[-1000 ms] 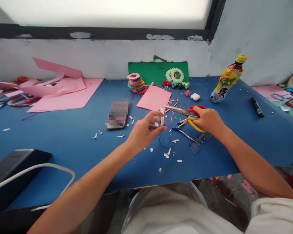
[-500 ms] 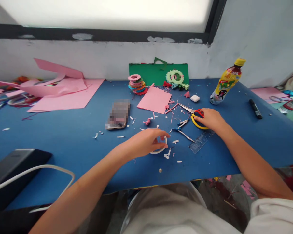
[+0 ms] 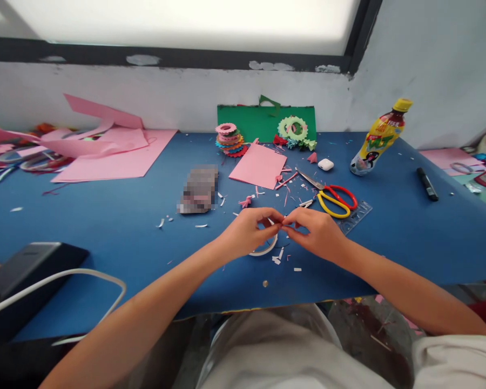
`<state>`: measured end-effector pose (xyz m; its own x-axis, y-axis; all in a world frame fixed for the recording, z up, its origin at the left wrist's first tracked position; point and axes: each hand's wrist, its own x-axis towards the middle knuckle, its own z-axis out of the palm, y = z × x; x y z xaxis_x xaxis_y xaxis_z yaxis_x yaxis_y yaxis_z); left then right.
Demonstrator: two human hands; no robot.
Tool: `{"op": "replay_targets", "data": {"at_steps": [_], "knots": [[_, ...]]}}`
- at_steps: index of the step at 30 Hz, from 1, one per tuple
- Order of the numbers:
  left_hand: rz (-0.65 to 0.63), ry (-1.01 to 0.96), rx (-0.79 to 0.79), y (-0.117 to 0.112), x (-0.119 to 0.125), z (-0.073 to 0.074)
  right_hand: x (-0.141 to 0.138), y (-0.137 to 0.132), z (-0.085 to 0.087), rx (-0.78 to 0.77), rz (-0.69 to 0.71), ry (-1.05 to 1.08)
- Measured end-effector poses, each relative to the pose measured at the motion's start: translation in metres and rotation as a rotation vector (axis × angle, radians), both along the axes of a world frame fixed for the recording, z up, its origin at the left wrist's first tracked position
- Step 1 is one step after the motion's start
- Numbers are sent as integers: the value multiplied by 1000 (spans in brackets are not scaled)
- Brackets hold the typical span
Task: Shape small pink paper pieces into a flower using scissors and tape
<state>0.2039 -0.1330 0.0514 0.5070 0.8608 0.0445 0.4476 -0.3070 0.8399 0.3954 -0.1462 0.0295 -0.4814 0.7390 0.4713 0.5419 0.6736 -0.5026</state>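
My left hand (image 3: 249,231) and my right hand (image 3: 319,233) meet fingertip to fingertip over the near middle of the table. Both are pinched closed, and whatever sits between the tips is too small and hidden to name. Under the left hand lies a white ring like a roll of tape (image 3: 270,248), partly covered by the fingers. Beyond my right hand, scissors (image 3: 335,201) with one red and one yellow handle rest with blades slightly apart. A clear plastic ruler (image 3: 358,216) lies beside them, partly beneath the handles.
Pink paper (image 3: 259,165) lies ahead, near a stack of scalloped rings (image 3: 229,141). A phone (image 3: 200,189) is to the left. White earbud case (image 3: 325,164), bottle (image 3: 383,138) and black marker (image 3: 427,184) stand or lie to the right. Paper scraps surround my hands.
My right hand has left the scissors' handles and come left to meet my left hand's fingertips. The scissors stay on the table. My left hand has barely moved.
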Motion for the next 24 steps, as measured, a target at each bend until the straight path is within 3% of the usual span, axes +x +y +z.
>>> {"op": "replay_targets", "data": {"at_steps": [7,13,19,21,24], "knots": [[13,1,81,-3,1,-3,5,6,2,46,-51,-14],[9,217,330,-5,-1,-8,4,6,1,-11,19,-64],[-77,329,398,-6,-3,-1,4,7,0,4,17,-120],[-48,312,394,-1,-8,5,4,6,2,22,9,-101],[148,270,478,13,-22,12,6,5,8,56,-19,-31]]}}
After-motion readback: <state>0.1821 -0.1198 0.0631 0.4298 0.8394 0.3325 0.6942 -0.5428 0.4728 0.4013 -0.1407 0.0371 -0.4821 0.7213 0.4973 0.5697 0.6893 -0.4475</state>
